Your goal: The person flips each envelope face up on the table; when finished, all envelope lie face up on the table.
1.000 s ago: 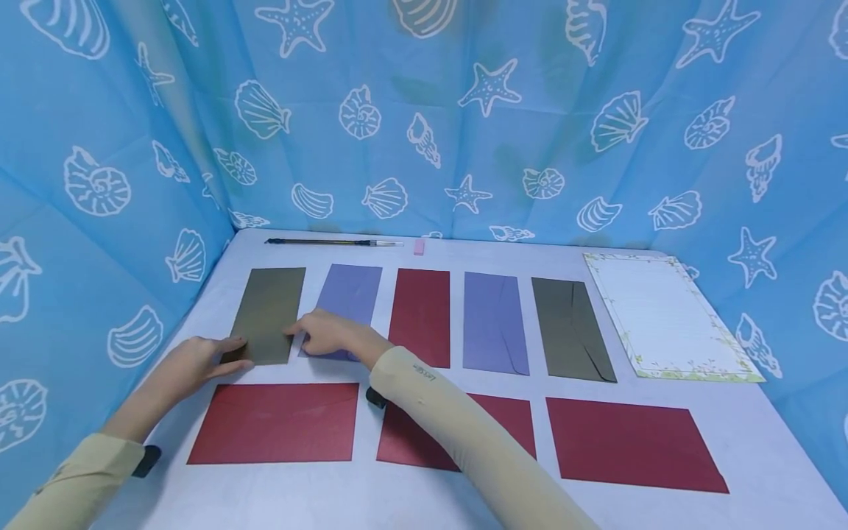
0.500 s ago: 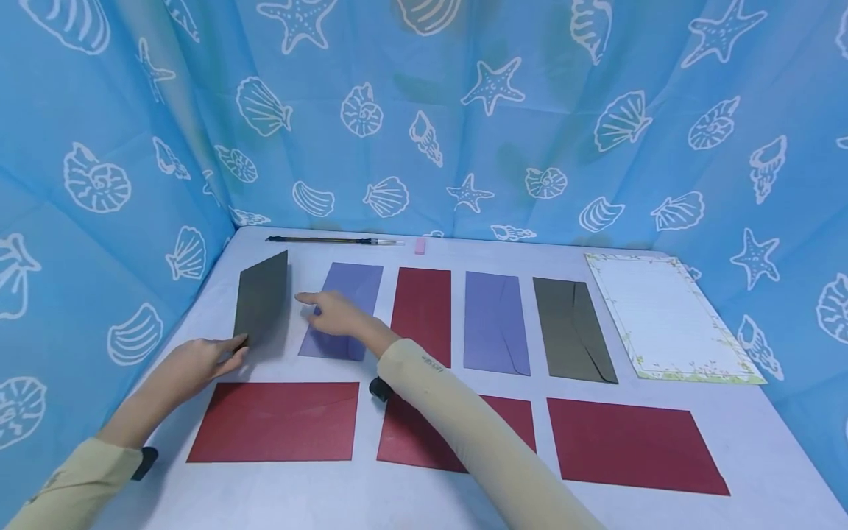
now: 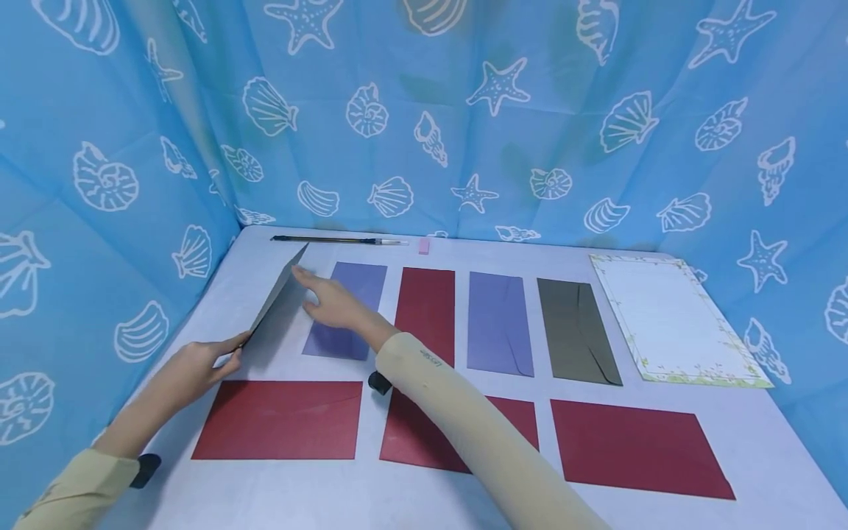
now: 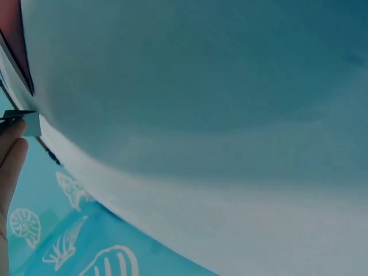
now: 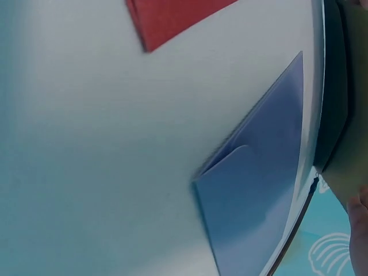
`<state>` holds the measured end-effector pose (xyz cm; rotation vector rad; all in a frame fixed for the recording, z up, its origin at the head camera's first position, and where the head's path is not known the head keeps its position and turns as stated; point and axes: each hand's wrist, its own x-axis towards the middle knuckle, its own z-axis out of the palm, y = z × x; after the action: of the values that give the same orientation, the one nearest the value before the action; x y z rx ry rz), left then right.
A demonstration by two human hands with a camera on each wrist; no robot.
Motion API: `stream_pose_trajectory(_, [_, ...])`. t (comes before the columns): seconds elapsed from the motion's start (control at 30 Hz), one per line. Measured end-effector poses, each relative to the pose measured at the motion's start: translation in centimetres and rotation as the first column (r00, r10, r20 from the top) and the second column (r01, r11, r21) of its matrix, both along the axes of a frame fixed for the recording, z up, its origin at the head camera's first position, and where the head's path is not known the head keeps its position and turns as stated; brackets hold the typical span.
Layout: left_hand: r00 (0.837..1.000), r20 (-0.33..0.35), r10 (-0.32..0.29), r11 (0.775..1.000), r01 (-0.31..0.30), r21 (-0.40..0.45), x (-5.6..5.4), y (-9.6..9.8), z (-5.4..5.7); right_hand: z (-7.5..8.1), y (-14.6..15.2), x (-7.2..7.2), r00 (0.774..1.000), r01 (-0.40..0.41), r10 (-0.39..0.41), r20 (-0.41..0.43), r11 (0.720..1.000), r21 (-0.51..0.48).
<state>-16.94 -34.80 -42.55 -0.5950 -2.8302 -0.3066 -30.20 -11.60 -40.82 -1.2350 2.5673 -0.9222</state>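
Note:
A dark olive envelope (image 3: 281, 288) stands raised and tilted off the table at the left. My left hand (image 3: 193, 375) pinches its near end between thumb and fingers; at the left edge of the left wrist view only a few fingers (image 4: 11, 158) show. Beside the envelope's right edge, toward its far end, is my right hand (image 3: 331, 300), index finger pointing out. In the right wrist view the fingertips (image 5: 360, 221) overlap the edge of the olive envelope (image 5: 355, 115); a firm grip is not visible. Below the right hand lies a purple envelope (image 3: 338, 342).
In the back row lie a red envelope (image 3: 424, 324), another purple envelope (image 3: 498, 324) and another olive envelope (image 3: 576, 331). Three red envelopes lie in front, such as the left one (image 3: 278, 419). A brush (image 3: 338, 239), pink eraser (image 3: 424, 246) and bordered paper (image 3: 676, 316) are behind and right.
The olive envelope, flat on the table a second ago, is now lifted and turned up on edge in the left hand. The right hand left it, then moved up and back to its far edge.

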Motion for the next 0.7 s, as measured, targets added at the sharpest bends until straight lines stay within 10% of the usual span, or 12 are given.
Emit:
stream_pose_trajectory(0.53, [0.996, 0.084, -0.021, 0.983, 0.005, 0.184, 0.1, 0.6, -0.2, 0.6, 0.0, 0.1, 0.991, 0.015, -0.013, -0.136, 1.0, 0.013])
stream_pose_trajectory(0.7, [1.0, -0.003, -0.007, 0.974, 0.008, 0.228, 0.1, 1.1, 0.4, 1.0, -0.4, 0.3, 0.98, 0.049, -0.031, -0.199, 0.995, 0.089])
